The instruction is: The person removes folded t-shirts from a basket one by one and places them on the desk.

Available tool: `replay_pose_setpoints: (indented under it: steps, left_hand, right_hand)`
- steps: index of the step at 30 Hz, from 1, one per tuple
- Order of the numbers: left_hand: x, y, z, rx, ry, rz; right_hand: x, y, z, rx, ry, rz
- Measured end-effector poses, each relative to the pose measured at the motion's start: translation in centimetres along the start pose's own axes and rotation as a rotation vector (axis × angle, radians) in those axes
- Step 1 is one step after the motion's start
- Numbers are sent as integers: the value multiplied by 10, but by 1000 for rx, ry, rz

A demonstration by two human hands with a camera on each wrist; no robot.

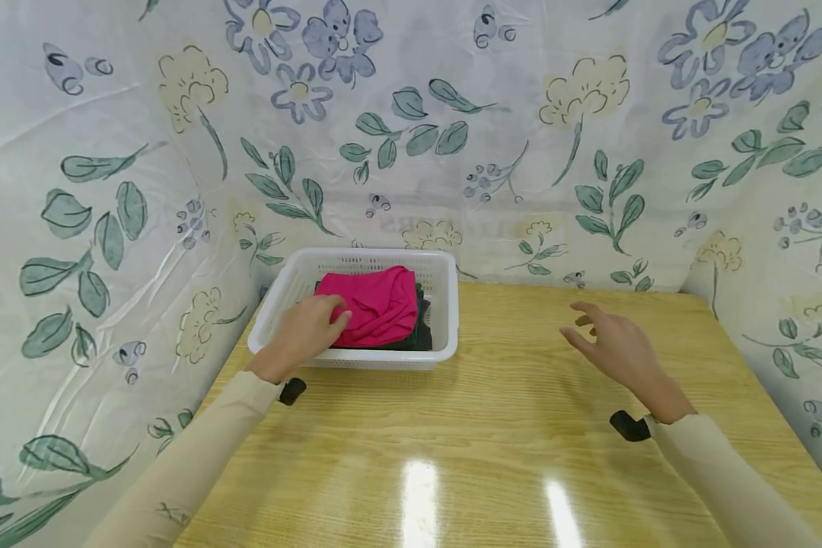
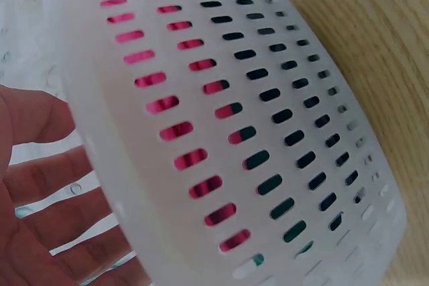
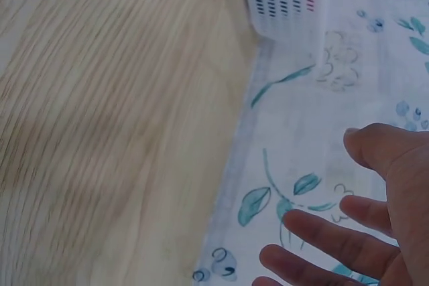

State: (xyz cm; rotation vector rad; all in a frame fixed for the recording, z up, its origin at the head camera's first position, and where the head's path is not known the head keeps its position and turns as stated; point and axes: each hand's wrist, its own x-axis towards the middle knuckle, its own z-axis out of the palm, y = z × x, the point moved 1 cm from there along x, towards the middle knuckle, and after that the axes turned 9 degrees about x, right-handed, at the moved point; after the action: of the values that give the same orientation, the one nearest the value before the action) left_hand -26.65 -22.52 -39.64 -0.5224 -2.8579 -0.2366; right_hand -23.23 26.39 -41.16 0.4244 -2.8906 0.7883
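A folded bright pink cloth (image 1: 377, 301) lies on top of darker green and black cloths (image 1: 422, 335) inside a white slotted plastic basket (image 1: 445, 304). My left hand (image 1: 308, 327) is over the basket's front left part, its fingers relaxed and overlapping the edge of the pink cloth in the head view. In the left wrist view, the spread fingers (image 2: 60, 185) show past the basket's rim, and pink and green show through the slots. Right of the basket, my right hand (image 1: 613, 346) hovers above the table with loosely bent fingers and holds nothing.
The basket stands at the back left of a wooden table (image 1: 520, 411). A white floral sheet (image 1: 411, 152) hangs behind the table and along both sides. Each wrist carries a small black device (image 1: 630, 426).
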Motion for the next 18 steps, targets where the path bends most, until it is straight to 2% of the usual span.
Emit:
replay_pose_setpoints:
  steps: [5, 10, 13, 18]
  left_hand:
    - [2, -8, -6, -84, -24, -42]
    - [4, -16, -10, -100, -9, -59]
    - [5, -21, -10, -109, -18, -76]
    - [7, -30, -8, -125, -35, -117]
  right_hand:
    - [9, -7, 5, 82, -22, 3]
    - [18, -14, 13, 150, -32, -4]
    - [23, -18, 18, 192, -26, 3]
    - [33, -30, 26, 309, -60, 25]
